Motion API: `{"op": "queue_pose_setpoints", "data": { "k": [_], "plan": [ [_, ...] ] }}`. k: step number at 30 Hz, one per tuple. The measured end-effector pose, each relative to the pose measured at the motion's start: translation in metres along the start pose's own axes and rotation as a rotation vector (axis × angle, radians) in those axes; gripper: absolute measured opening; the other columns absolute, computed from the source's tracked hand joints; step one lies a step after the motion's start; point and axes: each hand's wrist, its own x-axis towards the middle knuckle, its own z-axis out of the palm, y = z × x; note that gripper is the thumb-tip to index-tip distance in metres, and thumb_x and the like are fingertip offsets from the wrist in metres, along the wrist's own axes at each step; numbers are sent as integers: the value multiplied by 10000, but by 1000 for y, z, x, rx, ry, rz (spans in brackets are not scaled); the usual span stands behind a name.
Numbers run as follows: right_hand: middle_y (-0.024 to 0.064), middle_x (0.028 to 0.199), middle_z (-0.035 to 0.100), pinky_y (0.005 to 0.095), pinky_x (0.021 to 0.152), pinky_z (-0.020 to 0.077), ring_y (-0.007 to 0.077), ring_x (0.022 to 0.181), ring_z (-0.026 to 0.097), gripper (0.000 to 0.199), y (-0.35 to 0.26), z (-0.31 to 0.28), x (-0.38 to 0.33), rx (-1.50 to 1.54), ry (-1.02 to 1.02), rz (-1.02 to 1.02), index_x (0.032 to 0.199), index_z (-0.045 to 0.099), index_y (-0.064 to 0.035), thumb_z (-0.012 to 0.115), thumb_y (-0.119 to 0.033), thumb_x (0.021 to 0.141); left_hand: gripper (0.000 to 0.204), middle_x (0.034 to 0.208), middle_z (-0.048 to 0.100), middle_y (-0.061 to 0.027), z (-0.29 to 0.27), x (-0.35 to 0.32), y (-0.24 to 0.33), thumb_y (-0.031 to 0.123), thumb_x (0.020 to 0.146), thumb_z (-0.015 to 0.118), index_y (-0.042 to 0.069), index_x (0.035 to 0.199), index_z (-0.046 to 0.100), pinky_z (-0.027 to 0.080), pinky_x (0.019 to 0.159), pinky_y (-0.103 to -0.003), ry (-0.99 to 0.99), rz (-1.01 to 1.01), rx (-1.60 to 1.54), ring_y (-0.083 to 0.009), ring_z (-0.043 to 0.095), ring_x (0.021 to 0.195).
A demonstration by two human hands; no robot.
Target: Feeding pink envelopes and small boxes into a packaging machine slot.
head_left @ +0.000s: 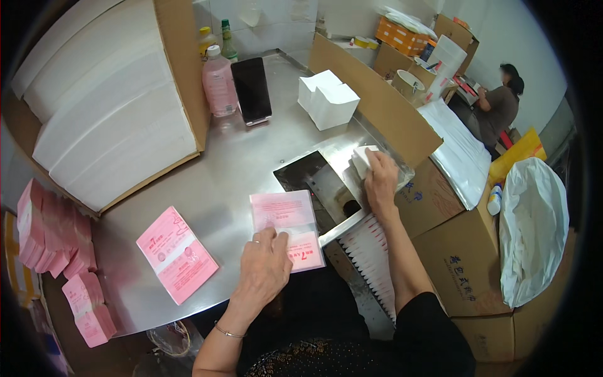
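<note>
My left hand (265,264), fingers bent and slightly apart, rests on a pink printed sleeve (282,204) with a clear band across its middle. The sleeve lies flat near the table's front edge, beside a rectangular opening (308,169) in the metal top. Past that opening, my right hand (381,179) grips a small white folded paper piece (362,160); its fingertips are partly hidden. To the left lies a stack of pink printed sleeves (178,254). A block of white folded paper (328,97) stands farther back on the table.
A large carton (182,75) of white paper fills the left, with bundled pink sleeves (53,232) below it. A phone (252,91) leans beside a pink bottle (220,85). Cartons (461,270) and a white plastic bag (535,229) stand right. Another person (499,107) sits far right.
</note>
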Motion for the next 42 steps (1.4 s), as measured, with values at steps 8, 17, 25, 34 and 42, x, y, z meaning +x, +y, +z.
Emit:
{"op": "queue_pose_setpoints", "data": {
  "k": [8, 17, 25, 34, 42],
  "plan": [
    [237, 1152, 597, 671, 1090, 346, 394, 1168, 574, 354, -175, -43, -53, 374, -400, -575, 1152, 651, 1, 634, -100, 814, 774, 958, 527, -159, -22, -5, -15, 215, 686, 750, 72, 1406, 502, 444, 750, -434, -50, -99, 6, -331, 546, 878],
    [215, 968, 692, 540, 923, 497, 390, 971, 668, 145, -112, 52, -20, 344, -569, 119, 899, 672, -21, 567, -117, 874, 488, 1090, 559, -155, -52, -35, -11, 176, 807, 716, 85, 1276, 616, 392, 891, -518, 34, -219, 175, -334, 534, 1065],
    [201, 958, 614, 493, 819, 467, 390, 927, 598, 264, -72, -18, 2, -31, -302, 87, 1014, 595, -7, 664, -201, 849, 645, 1581, 326, -215, -59, -64, -68, 280, 862, 604, 92, 1466, 477, 107, 1193, -632, -57, -534, 505, -440, 233, 1476],
    [158, 831, 615, 423, 688, 489, 308, 794, 613, 179, 4, 15, -8, 147, -252, 201, 843, 650, -5, 716, -168, 816, 521, 1255, 544, -189, -111, -69, -82, 85, 896, 633, 67, 1400, 500, 299, 1080, -467, 165, -594, 479, -344, 490, 1181],
    [116, 1033, 678, 409, 888, 477, 302, 1044, 591, 228, -3, 36, 167, -82, 49, 85, 1007, 774, -65, 657, -189, 856, 107, 896, 528, -127, -91, -80, -104, 49, 883, 652, 14, 927, 561, 366, 873, -423, 204, -661, 183, -302, 464, 917]
  ]
}}
